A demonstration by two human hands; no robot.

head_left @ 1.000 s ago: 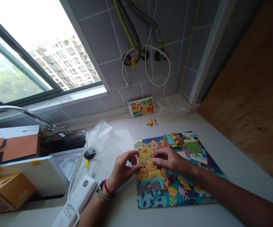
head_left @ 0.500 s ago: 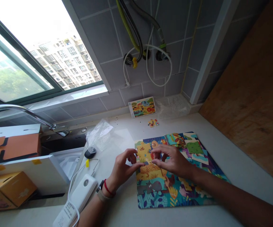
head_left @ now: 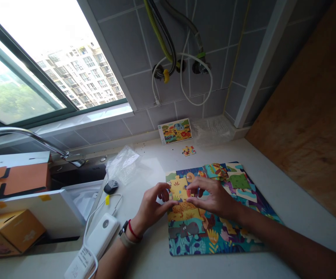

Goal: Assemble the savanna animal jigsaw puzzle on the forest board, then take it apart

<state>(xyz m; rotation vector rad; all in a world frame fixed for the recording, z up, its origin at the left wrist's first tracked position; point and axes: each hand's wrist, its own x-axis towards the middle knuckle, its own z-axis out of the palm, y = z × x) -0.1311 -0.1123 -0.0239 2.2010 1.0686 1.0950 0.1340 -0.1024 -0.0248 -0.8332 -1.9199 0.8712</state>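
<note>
A yellow puzzle piece point(head_left: 179, 188) with a plant printed on it is between my two hands, over the upper left of the colourful puzzle board point(head_left: 182, 248). My left hand point(head_left: 155, 202) has its thumb and curled fingers at the piece's left edge and lower corner. From the other side, my right hand point(head_left: 211, 197) pinches the right edge. Below the piece lie joined pieces with a spotted animal and a grey hippo point(head_left: 187, 229). Loose pieces, one of them green point(head_left: 239, 180), rest on the board's right part, partly behind my right hand.
Behind the board are a small joined piece cluster point(head_left: 188, 150) and a picture card point(head_left: 175, 131) against the wall. To the left lie a clear plastic bag point(head_left: 123, 164), a white power bank point(head_left: 98, 240) with its cable, and boxes point(head_left: 16, 178) by the sink faucet point(head_left: 34, 135).
The yellow piece has shifted slightly right and turned a little between my fingers. Both hands stay almost where they were.
</note>
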